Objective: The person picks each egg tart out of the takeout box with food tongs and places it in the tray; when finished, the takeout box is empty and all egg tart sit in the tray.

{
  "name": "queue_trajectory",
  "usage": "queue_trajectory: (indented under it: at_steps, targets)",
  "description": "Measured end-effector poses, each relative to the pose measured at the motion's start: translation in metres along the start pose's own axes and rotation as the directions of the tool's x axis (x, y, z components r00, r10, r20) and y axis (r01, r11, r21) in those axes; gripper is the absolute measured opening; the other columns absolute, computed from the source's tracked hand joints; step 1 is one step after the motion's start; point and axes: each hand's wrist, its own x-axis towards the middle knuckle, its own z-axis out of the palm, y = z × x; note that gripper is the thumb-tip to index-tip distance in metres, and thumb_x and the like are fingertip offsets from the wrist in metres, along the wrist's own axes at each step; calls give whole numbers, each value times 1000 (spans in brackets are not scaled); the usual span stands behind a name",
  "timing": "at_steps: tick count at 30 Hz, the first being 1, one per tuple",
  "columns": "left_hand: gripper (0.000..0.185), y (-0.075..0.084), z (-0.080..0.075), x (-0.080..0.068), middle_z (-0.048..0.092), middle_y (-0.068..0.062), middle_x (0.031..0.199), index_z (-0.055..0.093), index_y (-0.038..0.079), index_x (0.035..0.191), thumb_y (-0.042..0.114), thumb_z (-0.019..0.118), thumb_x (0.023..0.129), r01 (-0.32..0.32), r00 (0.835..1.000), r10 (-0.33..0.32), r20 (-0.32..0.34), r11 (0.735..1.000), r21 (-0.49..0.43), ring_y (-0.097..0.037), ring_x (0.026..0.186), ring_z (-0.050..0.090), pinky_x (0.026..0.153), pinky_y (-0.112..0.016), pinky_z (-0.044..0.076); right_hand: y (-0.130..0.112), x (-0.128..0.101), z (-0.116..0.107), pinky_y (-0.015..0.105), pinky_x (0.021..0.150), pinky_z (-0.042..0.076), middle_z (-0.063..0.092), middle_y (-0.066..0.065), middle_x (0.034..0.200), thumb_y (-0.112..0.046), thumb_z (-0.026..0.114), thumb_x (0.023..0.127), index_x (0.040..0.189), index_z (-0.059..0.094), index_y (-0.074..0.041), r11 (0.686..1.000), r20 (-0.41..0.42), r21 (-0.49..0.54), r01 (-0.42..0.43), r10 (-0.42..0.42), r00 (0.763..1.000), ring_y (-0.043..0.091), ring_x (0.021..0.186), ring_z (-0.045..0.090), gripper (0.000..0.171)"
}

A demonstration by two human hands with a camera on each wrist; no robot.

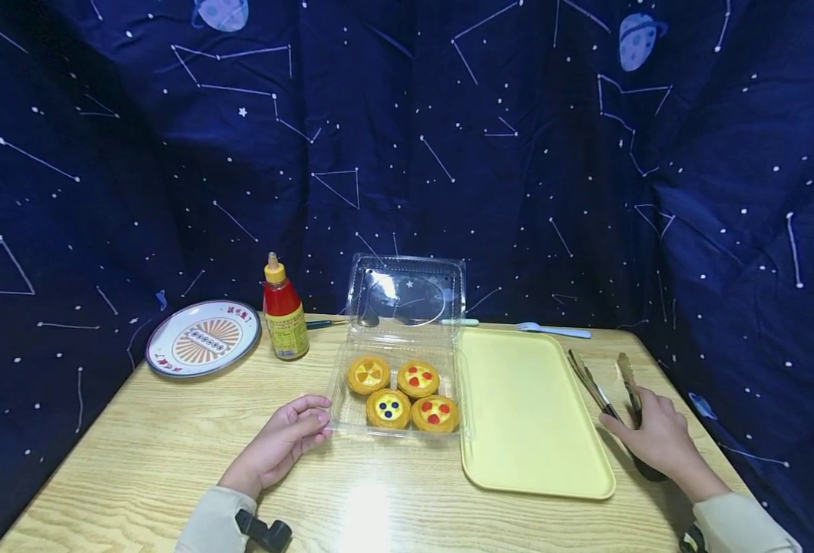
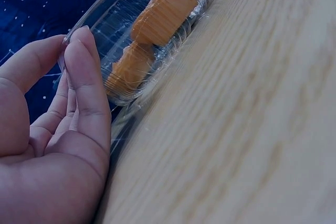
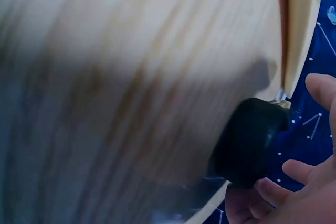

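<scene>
A clear plastic clamshell box (image 1: 359,424) lies with its lid raised and holds several egg tarts (image 1: 388,408) topped with red, blue or orange pieces. My left hand (image 1: 286,438) pinches the box's near left rim; the left wrist view shows thumb and index fingertips meeting on that thin edge (image 2: 64,51). At the right, my right hand (image 1: 659,434) is over a pair of tongs (image 1: 590,384) with black handles. Its thumb and fingers are spread about the black handle (image 3: 247,142), fingertips right at it and the thumb apart.
Right of the box lies a yellow tray (image 1: 531,415). A light blue fork (image 1: 552,330) is behind it. Left of the box stand a red sauce bottle (image 1: 286,319) and a patterned plate (image 1: 203,338). A dark starry curtain (image 1: 407,153) hangs behind the table.
</scene>
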Motion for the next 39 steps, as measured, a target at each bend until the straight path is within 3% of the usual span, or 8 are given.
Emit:
queue_trajectory:
  at_steps: [10, 16, 22, 27, 33, 39]
  targets:
    - [35, 0, 3, -1, 63, -2, 99, 43, -6, 129, 6, 56, 99, 5, 1000, -5, 0, 1000, 10, -13, 91, 65, 79, -22, 54, 5, 3, 2, 73, 81, 37, 30, 50, 121, -60, 61, 90, 141, 9, 23, 995, 115, -45, -86, 90, 989, 70, 104, 36, 111]
    - [36, -1, 3, 0, 64, -2, 99, 41, -8, 130, 5, 56, 99, -1, 1000, 1, 12, 1000, 4, -12, 90, 66, 78, -21, 54, 6, 3, -2, 73, 81, 38, 27, 53, 122, -50, 55, 97, 139, 6, 26, 994, 149, -48, -98, 104, 983, 72, 103, 36, 100]
    - [35, -1, 3, 1, 64, -2, 99, 42, -8, 129, 4, 56, 99, -4, 1000, 4, 12, 1000, 7, -12, 90, 65, 77, -21, 54, 5, 1, -10, 73, 87, 35, 28, 54, 124, -39, 47, 103, 137, 12, 28, 992, 111, 18, -123, 120, 986, 69, 112, 34, 83]
    - [36, 0, 3, 1, 63, -3, 100, 42, -8, 129, 4, 56, 99, 2, 1000, -2, 7, 1000, 15, -12, 90, 65, 78, -21, 54, 5, -4, -10, 72, 83, 37, 31, 50, 122, -35, 50, 102, 138, 16, 25, 987, 45, 75, -139, 136, 990, 66, 110, 38, 78]
    - [29, 0, 2, -1, 63, -4, 100, 46, -5, 124, 5, 57, 98, 4, 1000, -4, 2, 1000, 19, -13, 90, 65, 79, -22, 54, -11, -12, -8, 69, 82, 36, 36, 47, 122, -26, 57, 100, 138, 25, 22, 989, -103, 144, -34, 49, 993, 61, 109, 40, 69]
    - [22, 0, 1, -1, 63, -4, 98, 50, -1, 117, 6, 58, 98, -3, 1000, 3, 0, 1000, 16, -13, 89, 65, 78, -21, 54, -37, -18, -9, 68, 87, 34, 36, 44, 126, -23, 58, 100, 141, 27, 18, 979, -162, 194, 69, -38, 986, 60, 114, 38, 66]
